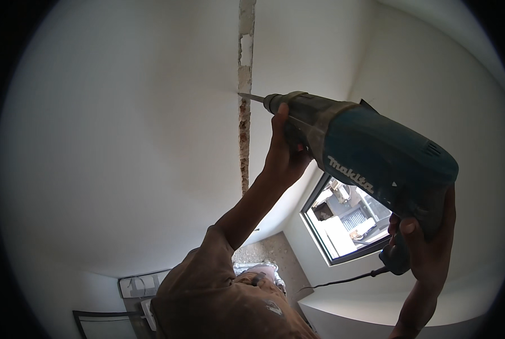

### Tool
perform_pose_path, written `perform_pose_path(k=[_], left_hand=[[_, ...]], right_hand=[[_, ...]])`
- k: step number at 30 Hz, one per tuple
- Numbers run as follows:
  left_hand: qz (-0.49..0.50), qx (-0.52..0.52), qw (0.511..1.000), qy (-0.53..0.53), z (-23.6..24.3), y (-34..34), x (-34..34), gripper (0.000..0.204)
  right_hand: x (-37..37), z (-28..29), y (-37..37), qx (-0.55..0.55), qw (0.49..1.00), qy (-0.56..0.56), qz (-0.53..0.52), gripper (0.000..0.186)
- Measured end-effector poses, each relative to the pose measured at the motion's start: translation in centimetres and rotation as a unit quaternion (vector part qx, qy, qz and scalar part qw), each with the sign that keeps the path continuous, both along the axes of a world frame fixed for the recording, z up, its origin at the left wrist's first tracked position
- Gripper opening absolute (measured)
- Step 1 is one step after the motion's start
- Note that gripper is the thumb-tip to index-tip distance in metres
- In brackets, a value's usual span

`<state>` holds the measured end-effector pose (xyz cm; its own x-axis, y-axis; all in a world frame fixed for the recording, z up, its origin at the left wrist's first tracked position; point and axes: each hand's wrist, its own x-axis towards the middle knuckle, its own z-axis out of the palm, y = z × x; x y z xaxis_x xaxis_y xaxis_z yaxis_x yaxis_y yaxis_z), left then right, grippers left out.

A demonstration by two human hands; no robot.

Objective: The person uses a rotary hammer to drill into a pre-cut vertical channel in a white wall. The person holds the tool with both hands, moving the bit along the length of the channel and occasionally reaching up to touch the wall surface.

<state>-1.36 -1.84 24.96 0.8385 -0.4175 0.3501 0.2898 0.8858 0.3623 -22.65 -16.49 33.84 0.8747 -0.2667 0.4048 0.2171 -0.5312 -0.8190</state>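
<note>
A dark teal rotary hammer (385, 150) spans the upper right, its nose pointing left. From its black chuck a pointed steel bit (252, 98) reaches a narrow groove (244, 127) cut down the white wall, where the tip meets the groove's left edge. My left hand (286, 152) is wrapped under the tool's front, thumb up beside the chuck. At the back end, my right hand (433, 246) grips the rear handle; some of its fingers are hidden behind it. Rough brown material shows in the groove below the bit, paler plaster above.
A dark-framed window (327, 248) sits in the right-hand wall. The tool's black cord (342, 281) trails left from the handle. Below, crumpled whitish material (262, 269) lies on the grey floor (283, 248). A pale panel-like object (145, 285) stands at lower left.
</note>
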Motion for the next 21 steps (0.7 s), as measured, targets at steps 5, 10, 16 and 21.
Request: perform_pose_path(k=[5,10,16,21], left_hand=[[0.016,-0.025,0.999,0.012,0.5,1.5,0.8,0.056],[-0.039,-0.111,0.993,-0.008,2.0,0.9,1.4,0.057],[0.042,-0.125,0.988,-0.078,3.8,2.3,3.1,0.064],[0.054,-0.193,0.978,-0.061,6.5,2.0,5.6,0.067]], right_hand=[[1.1,0.7,1.2,-0.12,0.992,-0.03,-0.012,0.103],[1.0,4.4,0.1,-0.36,0.926,-0.085,-0.079,0.091],[6.8,8.0,-0.6,-0.405,0.911,-0.075,0.003,0.082],[10.8,14.0,2.7,-0.363,0.924,0.04,0.114,0.076]])
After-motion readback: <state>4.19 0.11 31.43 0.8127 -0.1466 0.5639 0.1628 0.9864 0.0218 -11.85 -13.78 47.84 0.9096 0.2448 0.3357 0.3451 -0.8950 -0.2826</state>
